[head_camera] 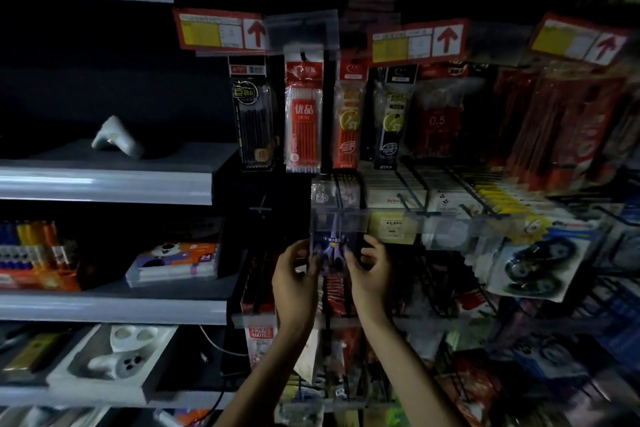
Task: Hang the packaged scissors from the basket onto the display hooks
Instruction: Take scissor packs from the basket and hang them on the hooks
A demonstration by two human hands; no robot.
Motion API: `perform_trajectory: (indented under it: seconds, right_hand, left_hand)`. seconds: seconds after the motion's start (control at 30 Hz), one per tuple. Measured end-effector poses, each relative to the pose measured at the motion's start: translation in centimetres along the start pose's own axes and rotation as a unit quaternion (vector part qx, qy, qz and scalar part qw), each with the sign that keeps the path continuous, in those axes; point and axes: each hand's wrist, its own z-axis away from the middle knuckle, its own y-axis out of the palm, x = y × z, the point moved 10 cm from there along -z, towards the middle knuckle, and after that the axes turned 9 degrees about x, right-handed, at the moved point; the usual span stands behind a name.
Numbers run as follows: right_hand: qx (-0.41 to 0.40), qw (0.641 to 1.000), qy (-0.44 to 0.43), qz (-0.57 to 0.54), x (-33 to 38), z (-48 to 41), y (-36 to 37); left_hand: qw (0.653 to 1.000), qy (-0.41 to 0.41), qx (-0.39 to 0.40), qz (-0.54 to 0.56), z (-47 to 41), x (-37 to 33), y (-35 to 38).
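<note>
A clear pack of purple-handled scissors (333, 249) is held up in front of the display, just under a transparent label holder (341, 220) at the end of a hook. My left hand (293, 276) pinches the pack's left edge. My right hand (370, 270) grips its right edge. The hook's wire is mostly hidden behind the holder and the pack. The basket is out of view.
Packs of pen refills (303, 118) hang in a row above, under red price tags (417, 42). Correction tape packs (533, 263) hang to the right on wire hooks. Grey shelves (104, 184) with boxed goods stand to the left. The scene is dim and blurred.
</note>
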Motion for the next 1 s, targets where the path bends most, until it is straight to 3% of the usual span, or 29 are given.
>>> perform_trajectory:
  seconds: [0.47,1.0]
  right_hand:
    - [-0.022,0.998,0.032,-0.050,-0.9,-2.1,1.0]
    - [-0.021,0.997,0.053,-0.054,-1.0,-2.9,1.1]
  left_hand:
    - [0.994,-0.070,-0.043,-0.076,-1.8,0.0,0.4]
    - [0.991,-0.100,-0.048,-0.073,-2.6,0.1,0.1]
